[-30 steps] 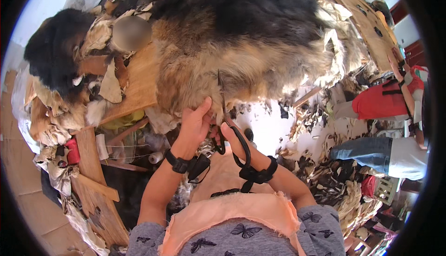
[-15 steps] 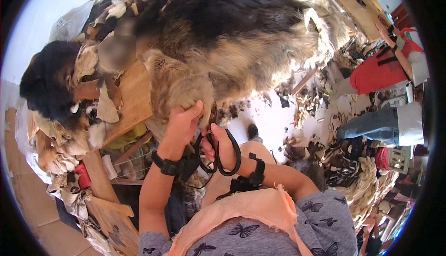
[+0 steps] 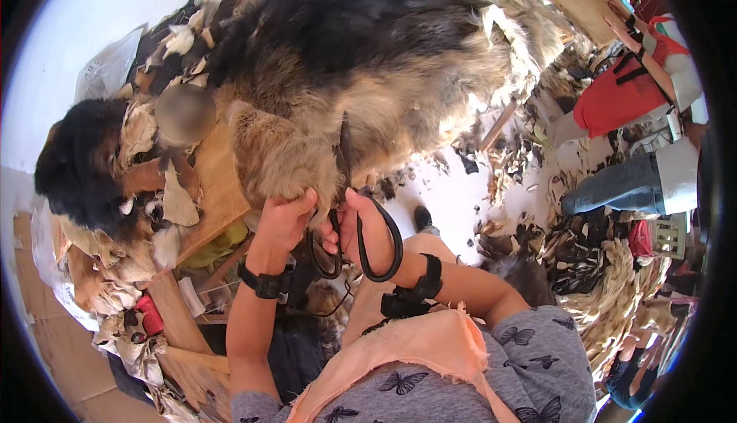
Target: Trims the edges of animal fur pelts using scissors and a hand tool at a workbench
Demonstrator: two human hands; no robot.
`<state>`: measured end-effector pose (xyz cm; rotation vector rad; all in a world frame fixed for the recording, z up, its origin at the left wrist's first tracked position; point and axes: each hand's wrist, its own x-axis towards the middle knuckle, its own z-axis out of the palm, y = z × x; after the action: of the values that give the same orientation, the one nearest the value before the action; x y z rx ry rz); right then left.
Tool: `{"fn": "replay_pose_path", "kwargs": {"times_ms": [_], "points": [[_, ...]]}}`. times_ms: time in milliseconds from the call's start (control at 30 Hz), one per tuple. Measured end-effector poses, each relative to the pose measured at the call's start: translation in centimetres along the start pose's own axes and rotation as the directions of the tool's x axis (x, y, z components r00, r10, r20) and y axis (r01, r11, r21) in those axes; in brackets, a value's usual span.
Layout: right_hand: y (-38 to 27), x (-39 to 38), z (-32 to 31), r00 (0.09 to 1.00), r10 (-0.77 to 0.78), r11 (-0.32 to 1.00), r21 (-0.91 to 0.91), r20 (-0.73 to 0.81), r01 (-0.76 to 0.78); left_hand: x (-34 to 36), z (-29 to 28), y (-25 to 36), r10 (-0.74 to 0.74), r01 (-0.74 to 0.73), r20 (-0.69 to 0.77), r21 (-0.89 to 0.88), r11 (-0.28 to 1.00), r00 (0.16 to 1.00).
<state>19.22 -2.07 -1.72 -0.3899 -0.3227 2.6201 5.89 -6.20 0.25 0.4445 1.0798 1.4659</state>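
A tan fur piece point(image 3: 276, 158) hangs over the near edge of the wooden bench, and my left hand point(image 3: 282, 227) pinches its lower edge between thumb and fingers. My right hand point(image 3: 368, 231) is closed round the large black loop handles of scissors point(image 3: 345, 150). The handles are spread apart. The dark blades point away from me, against the right side of the tan fur; whether they cut into it I cannot tell. Behind lies a big black and tan fur pelt point(image 3: 368, 28), which the tan piece touches.
Hide scraps point(image 3: 179, 196) and a black fur piece point(image 3: 84, 166) lie on the bench point(image 3: 219, 185) at left. A red spool of thread point(image 3: 150, 315) sits lower left. Scraps litter the floor point(image 3: 437, 189). At right stand a person in red point(image 3: 622, 97) and another in jeans point(image 3: 614, 177).
The scissors have come up along the right side of the tan fur, with their blades now in sight and the handles wider apart. My left hand and the fur edge have shifted slightly left and nearer.
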Motion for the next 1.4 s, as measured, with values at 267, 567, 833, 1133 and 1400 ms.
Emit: {"fn": "replay_pose_path", "kwargs": {"times_ms": [267, 567, 833, 1133, 1400], "points": [[0.4, -1.4, 0.0, 0.996, 0.024, 1.0, 0.014, -0.088, -0.023, 0.2, -1.8, 0.4, 0.064, -0.052, -0.062, 0.189, 0.981, 0.996], [-0.8, 0.3, -0.2, 1.0, 0.0, 0.996, 0.09, 0.0, 0.0, 0.5, -2.7, 0.1, 0.051, -0.05, -0.005, 0.107, 0.993, 0.999], [-1.3, 1.7, 0.5, 0.99, -0.042, 0.996, 0.078, -0.135, 0.053, 0.1, -2.9, 1.1, 0.042, -0.047, 0.086, 0.064, 0.997, 0.995], [-1.9, 1.0, 0.2, 0.976, -0.031, 0.999, 0.026, -0.213, 0.038, -0.5, -4.7, 0.9, 0.068, -0.065, -0.032, 0.081, 0.995, 0.997], [-8.1, -3.2, -1.9, 0.934, 0.071, 0.819, -0.514, -0.351, -0.255, -1.3, -5.7, 0.1, 0.126, -0.122, -0.101, 0.043, 0.992, 0.987]]}}
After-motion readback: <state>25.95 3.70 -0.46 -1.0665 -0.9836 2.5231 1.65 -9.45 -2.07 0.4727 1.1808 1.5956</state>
